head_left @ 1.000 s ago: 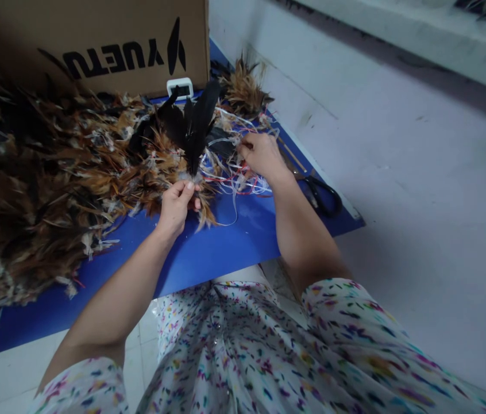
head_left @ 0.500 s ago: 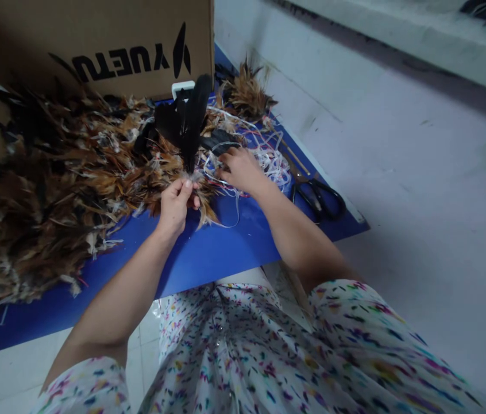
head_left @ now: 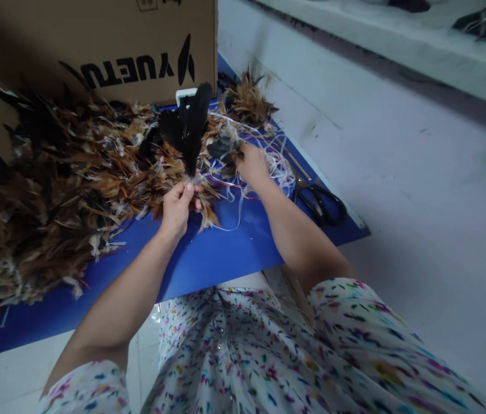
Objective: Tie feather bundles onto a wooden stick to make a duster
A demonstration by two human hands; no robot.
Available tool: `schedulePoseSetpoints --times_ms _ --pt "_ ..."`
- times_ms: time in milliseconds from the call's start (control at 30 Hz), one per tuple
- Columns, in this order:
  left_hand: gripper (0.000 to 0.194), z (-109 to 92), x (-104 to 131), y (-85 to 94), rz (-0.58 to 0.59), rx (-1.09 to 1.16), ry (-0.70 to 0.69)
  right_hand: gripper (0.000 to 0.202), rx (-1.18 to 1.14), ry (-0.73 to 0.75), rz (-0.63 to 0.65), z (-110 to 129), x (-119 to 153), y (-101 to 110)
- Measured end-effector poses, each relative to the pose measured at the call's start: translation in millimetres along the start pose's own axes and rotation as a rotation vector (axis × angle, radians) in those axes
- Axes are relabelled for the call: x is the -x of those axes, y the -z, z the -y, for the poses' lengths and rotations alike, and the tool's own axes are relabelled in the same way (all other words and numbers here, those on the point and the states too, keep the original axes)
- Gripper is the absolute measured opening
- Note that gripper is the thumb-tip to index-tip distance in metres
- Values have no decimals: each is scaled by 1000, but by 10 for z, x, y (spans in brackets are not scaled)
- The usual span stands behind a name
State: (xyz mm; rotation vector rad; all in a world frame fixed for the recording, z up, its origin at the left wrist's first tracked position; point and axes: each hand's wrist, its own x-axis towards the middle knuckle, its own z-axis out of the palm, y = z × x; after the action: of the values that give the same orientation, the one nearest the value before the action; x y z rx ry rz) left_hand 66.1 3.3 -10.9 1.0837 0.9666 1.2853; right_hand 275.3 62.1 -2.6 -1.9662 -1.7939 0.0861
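My left hand [head_left: 176, 208] pinches a bunch of black feathers [head_left: 192, 129] by its pale base, with the broad tips pointing up and away. Brown feathers [head_left: 208, 215] lie around and just right of those fingers. My right hand [head_left: 253, 165] is curled, its fingertips closed at the right end of a dark feather [head_left: 222, 148]; the exact grip is partly hidden. Beside and beneath this hand spreads a tangle of white and red ribbon [head_left: 280, 169], and one thin strand loops toward the left hand.
A large heap of brown feather bunches [head_left: 74, 190] covers the left of the blue table [head_left: 226, 261]. Black-handled scissors [head_left: 323, 204] lie at right near a thin stick [head_left: 297, 161]. Behind stand a cardboard box [head_left: 139, 34] and another feather bunch [head_left: 249, 100]. A wall [head_left: 398, 190] borders the right.
My right hand has moved slightly right, and its fingers have drawn in from over the ribbon to the dark feather's end. My left hand keeps its pinch on the black feathers. The view has shifted slightly.
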Motion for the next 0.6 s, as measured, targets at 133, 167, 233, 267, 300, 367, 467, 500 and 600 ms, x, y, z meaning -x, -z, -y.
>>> schedulePoseSetpoints --times_ms 133,167,233,267,300,367,467,500,600 --pt "34 -7 3 -5 -8 -24 9 32 33 -62 -30 -51 -27 64" --pt "35 -4 2 -3 -7 -30 7 32 42 -69 -21 -50 -22 69" --pt "36 7 -3 3 1 -33 -4 39 54 -78 14 -37 -4 68" --pt "37 15 -6 8 4 -33 -8 43 61 -76 34 -27 7 64" --pt "38 23 -9 14 7 -33 -10 45 68 -70 55 -17 17 61" --pt "38 39 -14 27 10 -32 -10 38 85 -52 91 1 30 60" --pt "36 58 -18 43 18 -21 -9 32 107 -29 102 25 43 84" --pt "36 61 -18 46 21 -14 -11 33 115 -19 95 33 51 97" --pt "36 60 -17 42 21 -5 -9 34 131 33 89 62 93 133"
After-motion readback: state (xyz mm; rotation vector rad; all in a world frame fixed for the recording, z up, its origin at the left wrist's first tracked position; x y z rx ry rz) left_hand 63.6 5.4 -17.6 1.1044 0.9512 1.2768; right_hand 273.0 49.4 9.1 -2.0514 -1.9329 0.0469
